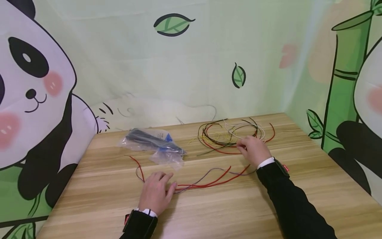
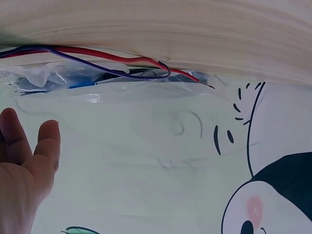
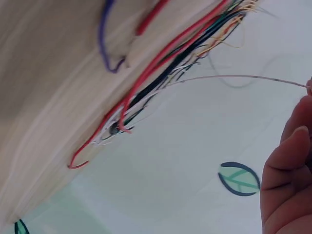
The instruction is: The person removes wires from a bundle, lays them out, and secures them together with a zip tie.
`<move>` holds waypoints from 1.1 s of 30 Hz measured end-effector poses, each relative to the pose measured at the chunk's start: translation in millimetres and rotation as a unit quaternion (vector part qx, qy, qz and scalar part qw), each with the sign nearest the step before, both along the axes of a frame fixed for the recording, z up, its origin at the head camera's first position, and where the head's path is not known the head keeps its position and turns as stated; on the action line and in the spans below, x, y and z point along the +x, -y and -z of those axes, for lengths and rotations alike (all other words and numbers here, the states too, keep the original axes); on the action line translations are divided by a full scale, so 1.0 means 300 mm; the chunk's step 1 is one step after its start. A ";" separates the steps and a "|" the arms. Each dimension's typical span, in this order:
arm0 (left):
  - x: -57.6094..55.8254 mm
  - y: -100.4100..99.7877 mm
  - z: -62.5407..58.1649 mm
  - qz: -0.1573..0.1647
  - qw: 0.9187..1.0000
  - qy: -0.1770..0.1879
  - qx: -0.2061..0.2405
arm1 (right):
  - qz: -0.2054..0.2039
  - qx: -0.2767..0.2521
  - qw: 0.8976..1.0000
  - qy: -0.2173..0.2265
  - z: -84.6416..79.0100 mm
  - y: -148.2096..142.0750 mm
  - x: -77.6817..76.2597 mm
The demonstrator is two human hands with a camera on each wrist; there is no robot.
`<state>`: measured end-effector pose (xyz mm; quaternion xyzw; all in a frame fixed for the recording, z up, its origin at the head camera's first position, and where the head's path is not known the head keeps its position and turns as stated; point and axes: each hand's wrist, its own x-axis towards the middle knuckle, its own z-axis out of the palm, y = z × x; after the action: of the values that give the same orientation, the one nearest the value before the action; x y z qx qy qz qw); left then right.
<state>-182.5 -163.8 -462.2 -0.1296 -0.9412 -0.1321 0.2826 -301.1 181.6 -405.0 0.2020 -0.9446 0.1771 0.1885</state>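
My right hand [image 1: 254, 151] is at the near side of a loose pile of coiled wires. It pinches a thin white wire [image 3: 229, 76], which stretches from the pile to the fingertips in the right wrist view. Black, yellow and red wires [image 1: 226, 153] make up the rest of the pile. Nearer to me, my left hand [image 1: 155, 193] lies over a few red wires [image 1: 209, 185] and a purple wire [image 1: 209, 171], its fingers relaxed and the thumb apart. The wires run out on both sides of that hand, and their middle is hidden beneath it.
A clear plastic bag [image 1: 169, 160] with long dark pieces [image 1: 146, 137] inside lies at the back left of the wooden table [image 1: 98, 199]. Behind the table hangs a pale green cloth [image 1: 125, 59] printed with pandas, leaves and bamboo.
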 end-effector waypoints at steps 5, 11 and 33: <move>0.001 -0.002 0.003 0.001 1.000 -0.005 0.002 | -0.004 -0.011 1.000 -0.025 0.010 0.040 0.028; 0.002 -0.002 -0.002 0.004 1.000 -0.011 0.002 | -0.031 -0.013 0.998 -0.058 0.005 0.110 0.061; 0.003 -0.006 -0.005 0.005 1.000 -0.015 -0.008 | -0.229 -0.379 0.893 -0.074 -0.095 0.202 0.197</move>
<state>-181.5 -161.9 -460.5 -0.1384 -0.9372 -0.1238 0.2951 -242.0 121.0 -376.6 0.3381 -0.7167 0.5449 0.2742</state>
